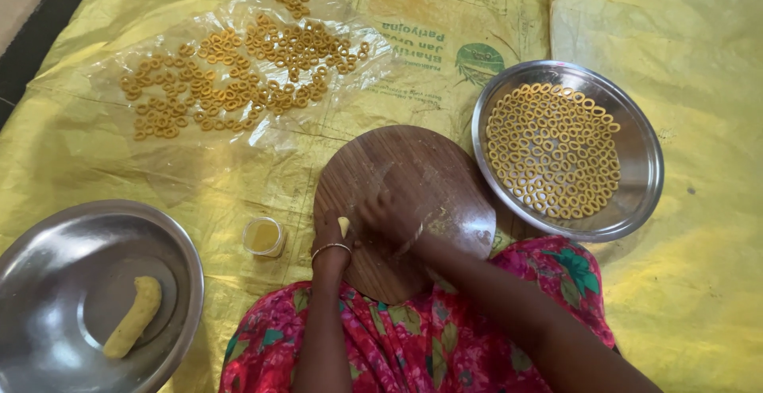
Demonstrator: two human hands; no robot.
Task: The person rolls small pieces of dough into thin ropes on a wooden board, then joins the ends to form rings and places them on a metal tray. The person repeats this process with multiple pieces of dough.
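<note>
Dough rolling is the step in hand: the right hand [389, 216] presses flat on a thin dough strand [413, 238] on the round wooden board [413, 178], while the left hand [334, 230] pinches a small dough lump [343, 225]. Next comes, I judge, looping the strand into a ring for the steel plate [636, 135].

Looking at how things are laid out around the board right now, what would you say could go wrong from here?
The wooden board rests partly on the person's lap, so pressure from the right hand might tip it. The small open jar stands close to the left hand and could be knocked over. The dough rings on the clear plastic sheet lie loose near its edges and some may roll onto the yellow mat.
</note>
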